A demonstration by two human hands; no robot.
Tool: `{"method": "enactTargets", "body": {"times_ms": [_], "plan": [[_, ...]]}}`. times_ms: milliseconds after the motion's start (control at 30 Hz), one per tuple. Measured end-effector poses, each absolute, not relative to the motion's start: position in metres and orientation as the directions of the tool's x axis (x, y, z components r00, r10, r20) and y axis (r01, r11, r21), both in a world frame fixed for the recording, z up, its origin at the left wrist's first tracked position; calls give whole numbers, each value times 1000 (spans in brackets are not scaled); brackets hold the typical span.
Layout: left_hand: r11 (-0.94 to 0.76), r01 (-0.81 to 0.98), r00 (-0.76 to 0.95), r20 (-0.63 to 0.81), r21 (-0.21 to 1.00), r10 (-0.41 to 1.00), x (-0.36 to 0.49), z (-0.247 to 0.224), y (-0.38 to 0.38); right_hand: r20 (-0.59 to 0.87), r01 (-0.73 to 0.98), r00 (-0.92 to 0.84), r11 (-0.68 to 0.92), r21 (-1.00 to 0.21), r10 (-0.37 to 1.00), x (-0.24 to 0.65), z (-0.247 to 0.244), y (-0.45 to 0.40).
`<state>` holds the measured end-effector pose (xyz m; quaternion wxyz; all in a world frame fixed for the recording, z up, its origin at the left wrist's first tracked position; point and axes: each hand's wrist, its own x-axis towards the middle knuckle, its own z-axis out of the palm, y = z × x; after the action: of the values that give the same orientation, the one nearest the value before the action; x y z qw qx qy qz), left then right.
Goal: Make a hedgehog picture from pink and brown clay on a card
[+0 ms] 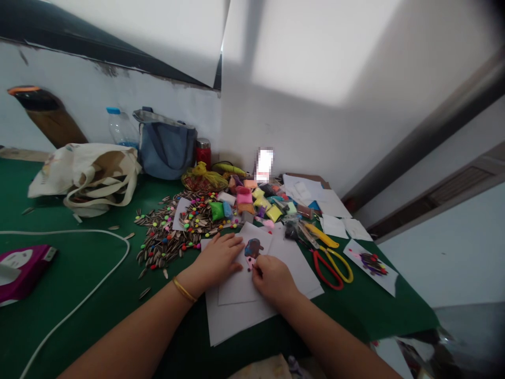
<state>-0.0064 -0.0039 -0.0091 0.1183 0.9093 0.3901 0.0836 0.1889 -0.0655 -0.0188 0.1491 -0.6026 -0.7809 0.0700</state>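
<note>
My left hand (220, 259) lies spread, palm down, on the left part of a small white sheet (236, 288), holding nothing. On that sheet is a brown and blue clay shape (253, 247) with a pink piece (249, 261) bearing dark dots below it. My right hand (273, 279) is closed at the pink piece's right edge, thumb and forefinger pressed together; what they pinch, if anything, is too small to name. Larger white sheets (226, 323) lie under the small one.
Striped seeds (158, 242) with coloured beads lie left; clay packets (244, 197) sit behind. Red-handled scissors (327, 271), yellow-handled scissors (343, 266) and a decorated card (373, 266) are right. A white cable (90, 292), tissue pack (26, 268) and bags (165, 147) stand left.
</note>
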Motion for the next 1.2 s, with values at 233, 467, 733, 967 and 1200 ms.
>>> {"method": "enactTargets", "body": {"times_ms": [233,467,733,967,1200], "plan": [[-671,688,681,73,276,728,-7,-12,-3,151,924,-226,261,-280,962,189,-19,-68],[-685,675,688,100,274,718,-8,-13,-3,181,925,-224,267,-269,958,188,-19,-70],[-679,680,685,90,276,722,-8,-11,-3,188,909,-228,278,-312,955,190,-19,-70],[-680,681,685,89,274,723,-7,-11,-3,193,874,-166,235,-426,967,194,-18,-70],[-682,683,689,78,262,720,-7,-9,-3,150,856,-151,205,-475,977,197,-18,-70]]}}
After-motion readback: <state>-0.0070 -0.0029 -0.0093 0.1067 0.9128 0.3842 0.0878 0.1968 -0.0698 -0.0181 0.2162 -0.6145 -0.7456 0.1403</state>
